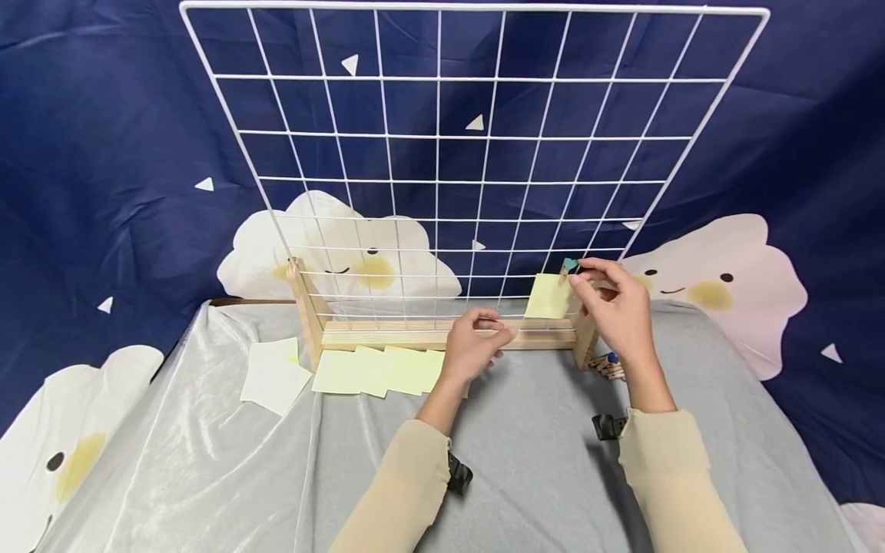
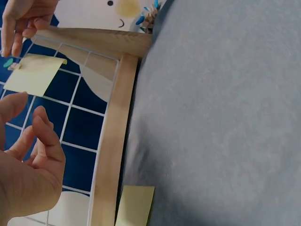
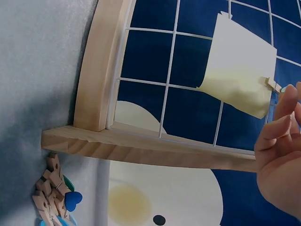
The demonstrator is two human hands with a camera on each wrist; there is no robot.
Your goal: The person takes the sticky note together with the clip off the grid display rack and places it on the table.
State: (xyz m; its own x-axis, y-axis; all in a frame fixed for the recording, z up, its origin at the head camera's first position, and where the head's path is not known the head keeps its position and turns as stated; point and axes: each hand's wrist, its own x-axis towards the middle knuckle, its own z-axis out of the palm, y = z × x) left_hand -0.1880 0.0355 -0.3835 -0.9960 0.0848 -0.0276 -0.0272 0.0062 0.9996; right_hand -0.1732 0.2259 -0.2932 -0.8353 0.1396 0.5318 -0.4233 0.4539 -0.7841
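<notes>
A pale yellow sticky note (image 1: 548, 296) hangs on the lower right of a white wire grid (image 1: 437, 138). A small wooden clothespin (image 3: 271, 84) with a teal heart (image 1: 570, 263) holds its edge to the grid. The right hand (image 1: 618, 307) is beside the clothespin, thumb and forefinger tips parted and very close to the heart; in the left wrist view they look just apart from it. The left hand (image 1: 473, 346) hovers before the grid's lower bar, left of the note. Its fingers are loosely bent with nothing between them, as the left wrist view shows.
Overlapping yellow notes (image 1: 336, 372) lie in a row before the wooden stand (image 1: 346, 338), partly behind the left hand. Paler notes (image 1: 273, 376) lie farther left. Several clothespins (image 3: 54, 188) with hearts are piled by the stand's right foot. Grey cloth (image 1: 525, 461) covers the table.
</notes>
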